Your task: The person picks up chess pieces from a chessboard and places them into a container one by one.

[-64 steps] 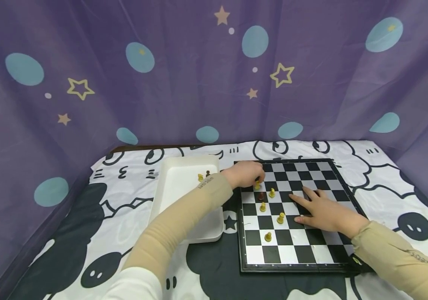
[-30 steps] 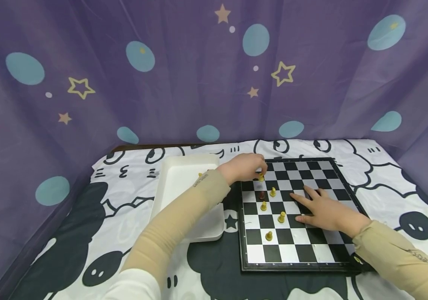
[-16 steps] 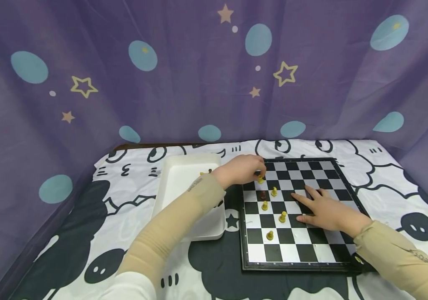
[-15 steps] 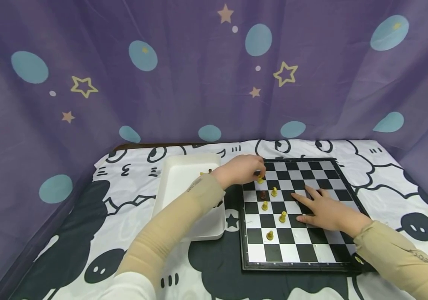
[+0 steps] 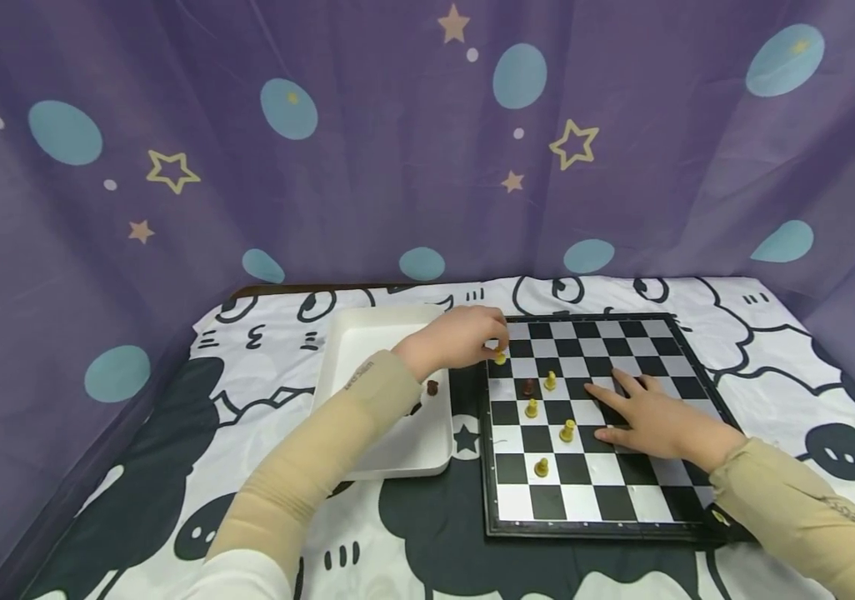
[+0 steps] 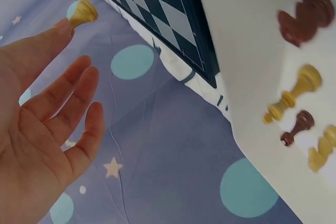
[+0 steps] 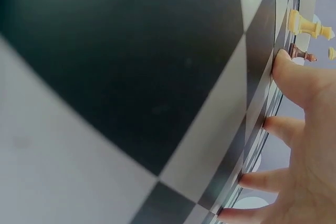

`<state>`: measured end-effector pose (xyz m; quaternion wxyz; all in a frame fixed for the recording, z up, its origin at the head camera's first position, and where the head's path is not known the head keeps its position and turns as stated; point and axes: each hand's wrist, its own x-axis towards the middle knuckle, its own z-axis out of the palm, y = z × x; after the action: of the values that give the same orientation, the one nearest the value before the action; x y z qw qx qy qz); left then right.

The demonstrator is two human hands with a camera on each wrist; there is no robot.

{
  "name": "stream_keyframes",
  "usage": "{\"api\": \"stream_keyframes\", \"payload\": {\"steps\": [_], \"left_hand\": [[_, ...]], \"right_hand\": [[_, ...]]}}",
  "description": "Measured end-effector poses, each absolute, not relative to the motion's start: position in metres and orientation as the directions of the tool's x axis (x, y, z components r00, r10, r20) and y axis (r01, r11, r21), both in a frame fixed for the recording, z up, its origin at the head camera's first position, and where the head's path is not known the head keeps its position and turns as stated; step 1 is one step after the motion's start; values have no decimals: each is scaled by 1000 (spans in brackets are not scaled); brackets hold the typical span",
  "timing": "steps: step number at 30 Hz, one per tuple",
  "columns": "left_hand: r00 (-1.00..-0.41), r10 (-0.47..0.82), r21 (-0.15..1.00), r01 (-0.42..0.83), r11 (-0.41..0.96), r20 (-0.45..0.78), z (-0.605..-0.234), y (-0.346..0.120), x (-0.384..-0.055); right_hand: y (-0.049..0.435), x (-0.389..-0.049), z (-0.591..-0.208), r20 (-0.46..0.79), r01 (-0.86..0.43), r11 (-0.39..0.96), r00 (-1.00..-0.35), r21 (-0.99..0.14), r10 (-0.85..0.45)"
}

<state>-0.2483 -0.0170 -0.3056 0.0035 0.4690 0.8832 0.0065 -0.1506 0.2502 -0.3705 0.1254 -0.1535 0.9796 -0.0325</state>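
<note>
Pinched yellow piece [image 6: 84, 14] moved nearer tray [image 5: 362, 340]; left sleeve lettering [image 5: 357, 374] illegible.

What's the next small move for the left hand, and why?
Probably shift the left hand over the white tray and lower the yellow piece in. It is pinched in the air near the left edge of the chessboard, and the tray beside the board already holds other pieces, yellow and brown.

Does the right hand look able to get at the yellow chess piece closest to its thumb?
Probably yes: the right hand is spread on the chessboard holding nothing, and in the head view no other piece stands between it and that yellow piece.
</note>
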Motion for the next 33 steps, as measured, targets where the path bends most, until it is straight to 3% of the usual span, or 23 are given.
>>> {"api": "stream_keyframes", "payload": {"steps": [33], "left_hand": [[-627, 771, 42, 778, 627, 112, -314, -102, -252]], "right_hand": [[249, -150, -372, -248, -288, 954, -921, -86, -300]]}}
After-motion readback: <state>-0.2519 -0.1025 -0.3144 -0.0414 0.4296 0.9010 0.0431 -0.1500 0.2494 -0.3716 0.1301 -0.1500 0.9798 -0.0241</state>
